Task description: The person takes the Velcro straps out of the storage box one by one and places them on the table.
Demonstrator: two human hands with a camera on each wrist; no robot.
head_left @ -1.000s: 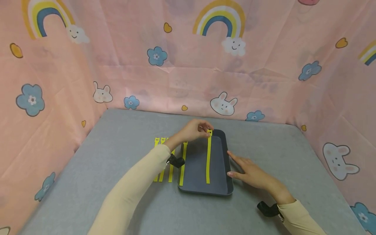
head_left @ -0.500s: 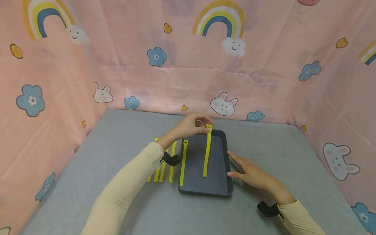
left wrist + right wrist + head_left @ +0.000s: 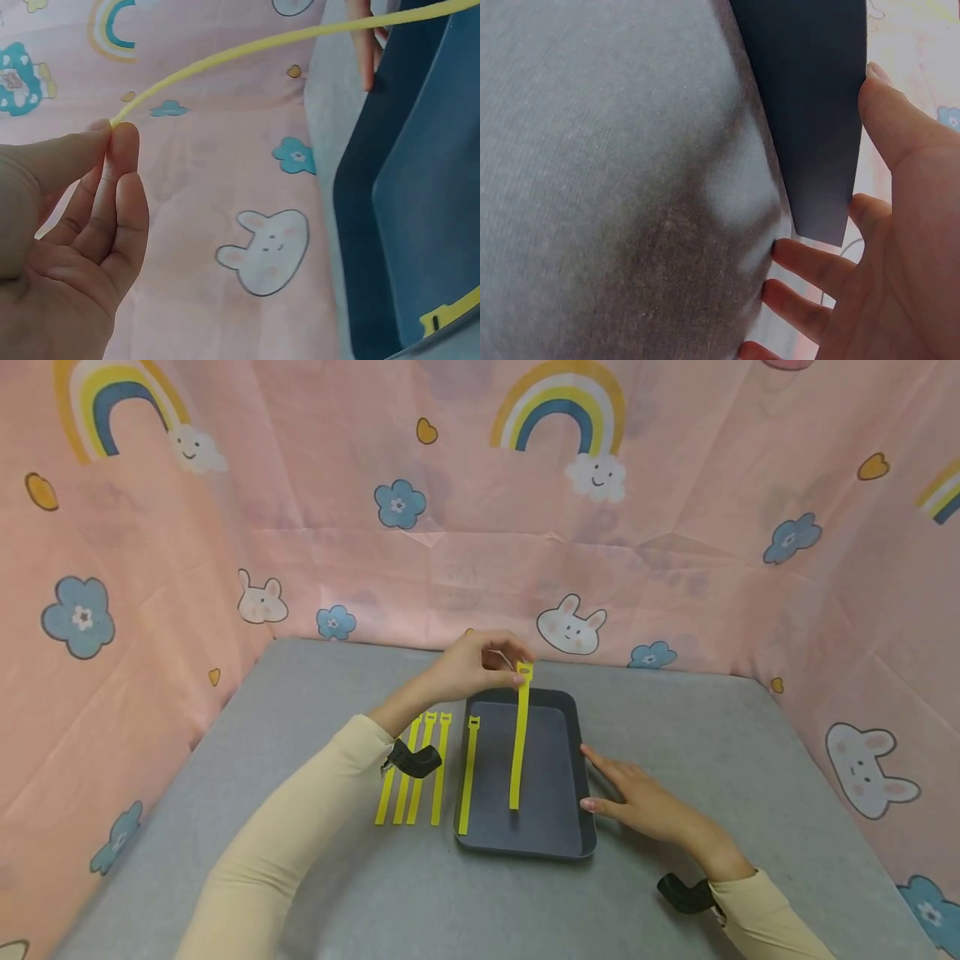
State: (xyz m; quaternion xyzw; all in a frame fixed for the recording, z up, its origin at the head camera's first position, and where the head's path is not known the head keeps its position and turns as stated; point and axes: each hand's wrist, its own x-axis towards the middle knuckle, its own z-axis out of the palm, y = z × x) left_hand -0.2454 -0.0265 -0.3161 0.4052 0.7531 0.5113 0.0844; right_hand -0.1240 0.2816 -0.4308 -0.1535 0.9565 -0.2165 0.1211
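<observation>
My left hand [image 3: 480,664] pinches the slotted head of a yellow hook-and-loop cable tie [image 3: 519,735] between thumb and fingertips. The strap hangs down over the dark grey tray [image 3: 553,785]; in the left wrist view the strap [image 3: 247,51] bows away from the fingertips. Inside the tray, along its left side, lies a second yellow cable tie [image 3: 468,777]. On the tray's right side, my right hand [image 3: 641,797] rests its fingertips with fingers spread; the right wrist view has the thumb [image 3: 900,112] at the tray's rim.
Several more yellow cable ties [image 3: 439,777] lie side by side on the grey tabletop [image 3: 300,760], left of the tray and partly behind the left wrist's camera [image 3: 416,760]. Pink printed cloth [image 3: 465,552] encloses the table at the back and sides.
My left hand has risen and moved left and back, lifting the cable tie with it. More of the cable ties on the table now show. The right hand and tray have stayed still.
</observation>
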